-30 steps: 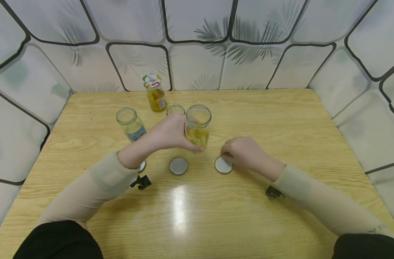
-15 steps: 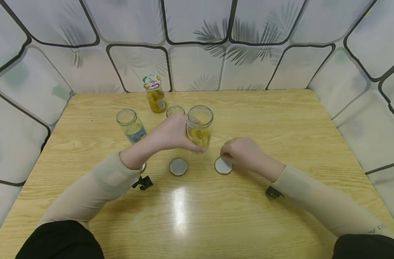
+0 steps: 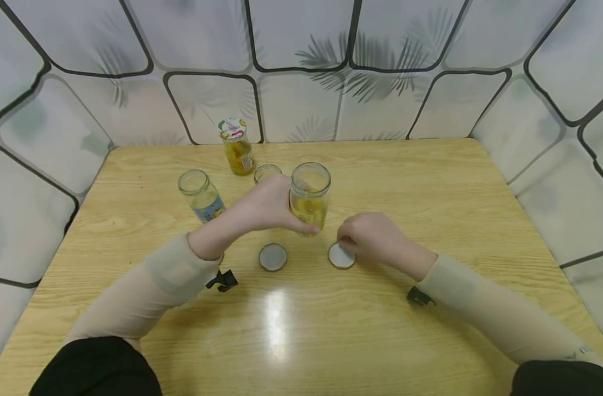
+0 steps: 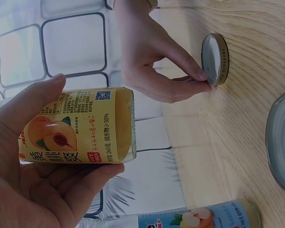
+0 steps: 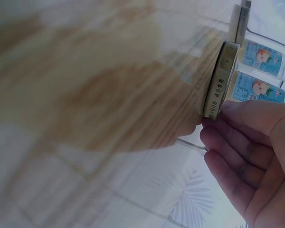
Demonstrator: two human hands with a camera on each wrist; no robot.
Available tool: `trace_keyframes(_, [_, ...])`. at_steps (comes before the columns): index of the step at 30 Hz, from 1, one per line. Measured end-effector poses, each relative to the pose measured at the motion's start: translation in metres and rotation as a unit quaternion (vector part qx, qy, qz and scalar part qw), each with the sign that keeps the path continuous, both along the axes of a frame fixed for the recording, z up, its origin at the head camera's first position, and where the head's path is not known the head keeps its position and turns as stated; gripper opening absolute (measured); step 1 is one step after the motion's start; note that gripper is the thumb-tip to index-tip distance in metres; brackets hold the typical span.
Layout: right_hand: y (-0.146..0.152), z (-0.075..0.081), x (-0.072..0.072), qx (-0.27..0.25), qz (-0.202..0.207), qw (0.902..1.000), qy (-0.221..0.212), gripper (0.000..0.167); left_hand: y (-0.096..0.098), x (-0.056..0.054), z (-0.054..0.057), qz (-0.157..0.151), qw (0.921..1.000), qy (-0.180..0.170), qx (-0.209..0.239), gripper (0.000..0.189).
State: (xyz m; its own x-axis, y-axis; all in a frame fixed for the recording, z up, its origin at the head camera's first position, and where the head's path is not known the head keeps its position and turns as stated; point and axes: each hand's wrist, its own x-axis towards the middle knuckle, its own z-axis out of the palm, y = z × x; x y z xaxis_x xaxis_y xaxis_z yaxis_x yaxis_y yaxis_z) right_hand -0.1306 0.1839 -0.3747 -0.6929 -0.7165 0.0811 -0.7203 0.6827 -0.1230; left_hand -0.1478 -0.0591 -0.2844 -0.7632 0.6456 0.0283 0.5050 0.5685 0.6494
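Note:
My left hand [image 3: 272,203] grips an open glass jar [image 3: 312,190] of yellow fruit, held upright above the table. Its yellow label [image 4: 61,128] shows a peach in the left wrist view. To the right, my right hand [image 3: 373,236] has thumb and fingers pinching the edge of a jar lid [image 3: 341,256]. This lid lies on the table, white inside up, its gold rim [image 5: 221,80] showing in the right wrist view. Another lid [image 3: 273,257] lies white side up between the forearms. A third lid is almost wholly hidden behind my left wrist.
An open jar with a blue label [image 3: 201,195] stands left of my left arm. Behind my left hand is another open jar [image 3: 268,169], mostly hidden. At the back edge stands a lidded jar [image 3: 238,146] of yellow fruit. Patterned wall panels [image 3: 301,104] border the table.
My left hand has carried the open jar slightly to the right, toward the right hand. The right hand stays at the lid. The view has tilted up a little.

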Motion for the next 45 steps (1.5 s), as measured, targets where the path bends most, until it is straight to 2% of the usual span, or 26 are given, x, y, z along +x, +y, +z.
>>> trace_keyframes(6, [0.000, 0.001, 0.001, -0.007, 0.004, 1.0000, -0.001, 0.004, 0.003, 0.000, 0.000, 0.002, 1.0000, 0.006, -0.003, 0.039])
trace_keyframes(16, [0.003, 0.005, 0.001, -0.012, 0.006, 0.9998, 0.013, 0.004, 0.008, 0.000, 0.002, 0.009, 0.9999, -0.007, 0.011, 0.042])
trace_keyframes(22, [0.004, 0.006, 0.001, -0.003, 0.006, 1.0000, 0.002, 0.004, 0.013, -0.002, 0.002, 0.022, 0.9997, -0.010, 0.001, 0.042])
trace_keyframes(27, [0.005, 0.005, 0.002, 0.002, 0.005, 0.9999, -0.009, 0.005, 0.018, -0.002, 0.001, 0.018, 0.9997, -0.014, 0.002, 0.042])
trace_keyframes(33, [0.005, 0.004, 0.001, -0.006, -0.001, 0.9998, -0.017, 0.007, 0.024, -0.002, -0.004, 0.022, 0.9992, -0.028, 0.020, 0.041])
trace_keyframes(40, [0.003, 0.004, 0.001, -0.002, -0.010, 0.9997, -0.022, 0.009, 0.031, 0.000, -0.011, 0.049, 0.9983, 0.004, 0.029, 0.041])
trace_keyframes(45, [0.002, 0.005, 0.002, 0.004, -0.018, 0.9995, -0.027, 0.010, 0.034, 0.002, -0.017, 0.058, 0.9970, 0.001, 0.051, 0.038])
